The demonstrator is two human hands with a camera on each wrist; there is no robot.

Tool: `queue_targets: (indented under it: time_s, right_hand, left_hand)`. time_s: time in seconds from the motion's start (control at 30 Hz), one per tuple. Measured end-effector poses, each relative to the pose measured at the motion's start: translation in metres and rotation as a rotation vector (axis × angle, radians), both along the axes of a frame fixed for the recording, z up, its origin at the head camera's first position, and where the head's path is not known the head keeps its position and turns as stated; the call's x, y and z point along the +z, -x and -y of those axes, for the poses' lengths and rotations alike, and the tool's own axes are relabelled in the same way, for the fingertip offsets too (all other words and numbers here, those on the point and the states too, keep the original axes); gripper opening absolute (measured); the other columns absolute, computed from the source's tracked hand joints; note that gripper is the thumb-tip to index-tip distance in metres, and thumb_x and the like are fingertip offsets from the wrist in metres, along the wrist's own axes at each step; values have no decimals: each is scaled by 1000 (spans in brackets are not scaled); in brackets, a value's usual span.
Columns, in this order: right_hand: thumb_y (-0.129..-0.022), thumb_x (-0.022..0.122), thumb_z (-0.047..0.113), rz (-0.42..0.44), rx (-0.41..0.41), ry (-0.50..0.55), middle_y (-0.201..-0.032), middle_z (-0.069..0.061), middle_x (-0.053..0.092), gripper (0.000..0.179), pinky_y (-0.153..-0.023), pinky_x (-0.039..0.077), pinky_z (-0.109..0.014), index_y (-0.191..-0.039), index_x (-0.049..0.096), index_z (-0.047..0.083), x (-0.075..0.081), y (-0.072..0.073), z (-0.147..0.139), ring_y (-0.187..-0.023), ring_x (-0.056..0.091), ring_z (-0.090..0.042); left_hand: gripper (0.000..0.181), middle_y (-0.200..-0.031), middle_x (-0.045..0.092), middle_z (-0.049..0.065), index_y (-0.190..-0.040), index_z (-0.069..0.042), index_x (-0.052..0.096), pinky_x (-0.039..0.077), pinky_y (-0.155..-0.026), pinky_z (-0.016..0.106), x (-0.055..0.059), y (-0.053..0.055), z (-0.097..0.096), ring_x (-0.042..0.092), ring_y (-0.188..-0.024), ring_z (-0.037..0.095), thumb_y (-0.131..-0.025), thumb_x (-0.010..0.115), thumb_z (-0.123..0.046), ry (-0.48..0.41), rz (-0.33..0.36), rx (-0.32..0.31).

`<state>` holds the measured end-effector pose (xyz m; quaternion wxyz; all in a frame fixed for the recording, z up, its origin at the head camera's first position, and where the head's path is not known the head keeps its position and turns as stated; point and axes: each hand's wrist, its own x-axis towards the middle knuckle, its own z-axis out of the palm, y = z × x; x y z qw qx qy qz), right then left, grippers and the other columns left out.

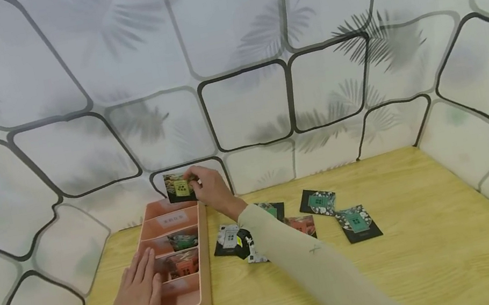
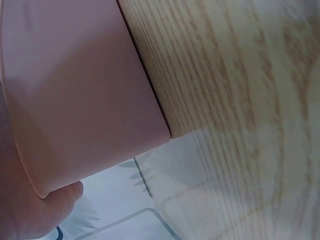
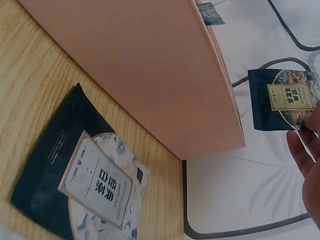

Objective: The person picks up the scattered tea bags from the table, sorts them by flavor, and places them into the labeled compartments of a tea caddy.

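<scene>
My right hand [image 1: 212, 186] pinches a dark tea sachet [image 1: 178, 188] with a yellow label by its right edge. It holds the sachet above the far compartment of a pink divided box [image 1: 210, 267]. In the right wrist view, the same tea sachet [image 3: 262, 100] hangs past the box's far end, between thumb and fingers. My left hand [image 1: 138, 297] lies along the box's left rim with fingers straight. Inside the box, a green-labelled sachet [image 1: 183, 240] sits in the middle compartment and red-labelled sachets [image 1: 183, 264] in the one nearer me.
Right of the box, a white-labelled sachet [image 1: 227, 239] lies on the wooden table [image 1: 429, 251], near others partly under my right forearm. Two green-labelled sachets, one farther back [image 1: 318, 202] and one nearer [image 1: 359, 224], lie farther right. A patterned curtain [image 1: 245, 103] surrounds the table's back and sides.
</scene>
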<state>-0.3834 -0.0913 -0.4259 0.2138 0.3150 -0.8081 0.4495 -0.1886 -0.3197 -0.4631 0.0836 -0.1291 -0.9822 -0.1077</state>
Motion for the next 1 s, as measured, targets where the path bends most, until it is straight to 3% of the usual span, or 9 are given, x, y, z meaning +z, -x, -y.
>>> queue_targets:
  time_s: [0.27, 0.63, 0.83, 1.0]
  right_hand:
    - [-102, 58, -1, -4, -9, -39, -105, -4, 70, 17, -75, 51, -18, -111, 70, 7, 3, 3, 8, -90, 64, -11]
    - [-102, 58, -1, -11, 3, -83, -103, -2, 70, 17, -75, 51, -18, -111, 70, 7, -18, 1, 14, -87, 63, -8]
    - [-104, 55, 1, 29, 46, -162, -102, -4, 71, 19, -77, 52, -19, -110, 71, 7, -22, 0, 14, -86, 64, -9]
    - [-104, 56, 1, 31, 56, -198, -109, -8, 72, 19, -83, 53, -20, -113, 72, 4, -23, -3, 11, -95, 67, -13]
  left_hand:
    - [58, -163, 28, 26, -157, 9, 29, 20, -119, 64, 3, 3, -3, 18, -152, 46, -112, 35, -26, 0, 2, -13]
    - [57, -164, 28, 26, -157, 9, 29, 10, -124, 58, -3, -5, 0, 18, -152, 47, -111, 36, -25, -10, 8, 0]
    - [56, -163, 29, 27, -156, 10, 31, 19, -120, 63, -5, -1, 0, 20, -152, 47, -111, 37, -23, 7, -22, -5]
    - [56, -161, 31, 28, -155, 11, 33, 25, -116, 66, -4, 0, 0, 22, -150, 48, -110, 39, -22, 24, -39, -11]
